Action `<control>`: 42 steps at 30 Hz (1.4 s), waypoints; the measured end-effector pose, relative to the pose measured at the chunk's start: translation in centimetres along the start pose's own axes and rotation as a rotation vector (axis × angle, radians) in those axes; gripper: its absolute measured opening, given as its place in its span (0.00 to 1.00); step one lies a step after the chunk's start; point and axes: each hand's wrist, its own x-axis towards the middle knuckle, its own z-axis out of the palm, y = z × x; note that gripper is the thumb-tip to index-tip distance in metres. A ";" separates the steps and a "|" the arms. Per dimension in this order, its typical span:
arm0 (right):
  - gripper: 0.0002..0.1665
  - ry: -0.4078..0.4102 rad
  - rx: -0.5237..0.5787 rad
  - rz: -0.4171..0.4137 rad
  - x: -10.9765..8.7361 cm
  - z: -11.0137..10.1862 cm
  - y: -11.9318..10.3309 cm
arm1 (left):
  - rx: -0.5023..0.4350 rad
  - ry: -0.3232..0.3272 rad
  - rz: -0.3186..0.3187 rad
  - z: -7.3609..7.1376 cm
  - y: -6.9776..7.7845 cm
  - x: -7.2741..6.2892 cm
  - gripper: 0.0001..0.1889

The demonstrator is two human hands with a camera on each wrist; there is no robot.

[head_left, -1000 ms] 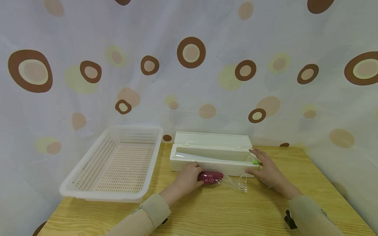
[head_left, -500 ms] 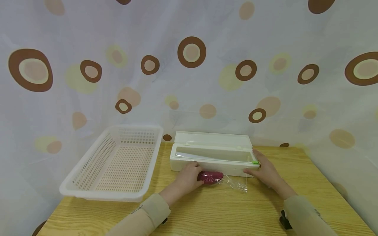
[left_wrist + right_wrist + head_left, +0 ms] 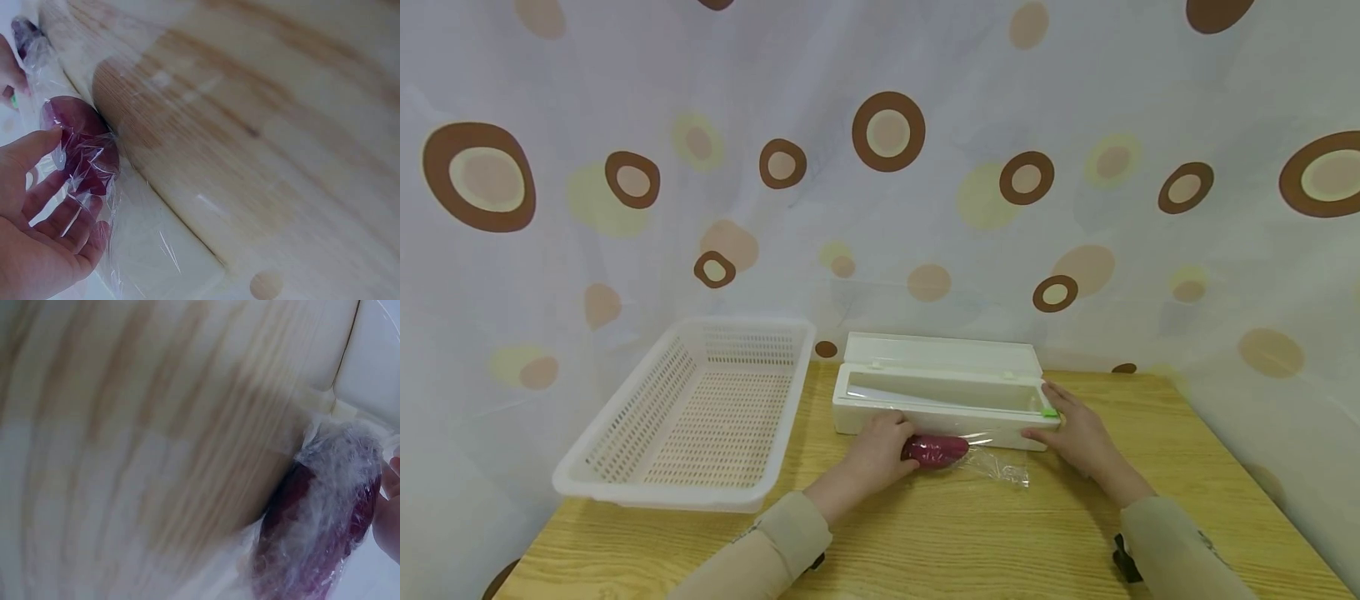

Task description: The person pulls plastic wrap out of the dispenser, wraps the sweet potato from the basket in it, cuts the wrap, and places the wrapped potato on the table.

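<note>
My left hand (image 3: 874,454) grips an oblong purple-red vegetable (image 3: 942,451), in front of a white cling film dispenser (image 3: 917,417). Clear film (image 3: 1000,467) covers the vegetable and trails rightward, crinkled. My right hand (image 3: 1077,433) holds the dispenser's right end, thumb on its front and fingers around the end, beside a green slide cutter (image 3: 1049,412). The dispenser's lid (image 3: 942,353) stands raised at the back. Close up in the right wrist view is a second, film-wrapped purple vegetable (image 3: 319,519); in the head view my right wrist mostly hides it.
A white perforated plastic basket (image 3: 758,492) stands on the left of the wooden table (image 3: 970,550). Behind the table hangs a patterned curtain (image 3: 925,225). A whitish strip (image 3: 898,396) lies slantwise inside the dispenser.
My right hand has moved slightly left and closed its fingers around the dispenser's end. The vegetable under my left hand has turned a little, its right tip now pointing slightly differently.
</note>
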 end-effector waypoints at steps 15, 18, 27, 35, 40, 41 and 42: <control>0.61 0.003 0.004 -0.003 -0.1 0.0 0.3 | -0.025 0.058 0.040 -0.5 0.6 1.4 0.19; 0.61 0.009 0.019 0.002 -0.2 0.2 0.4 | -0.036 0.059 0.053 -0.9 1.3 2.0 0.19; 0.61 0.003 -0.003 -0.008 -0.2 0.0 0.3 | -0.059 0.091 0.073 -1.6 3.3 4.1 0.20; 0.61 -0.055 0.009 0.009 0.2 -0.4 0.3 | -0.069 0.074 0.066 -1.7 4.5 5.4 0.21; 0.61 -0.066 0.026 0.026 0.2 -0.6 0.3 | -0.067 0.069 0.060 -1.3 4.8 6.2 0.21; 0.60 -0.063 0.029 0.025 0.2 -0.7 0.3 | -0.069 0.073 0.061 -1.2 4.9 6.5 0.21; 0.60 -0.063 0.029 0.026 0.1 -0.8 0.3 | -0.075 0.072 0.057 -1.2 5.0 6.7 0.21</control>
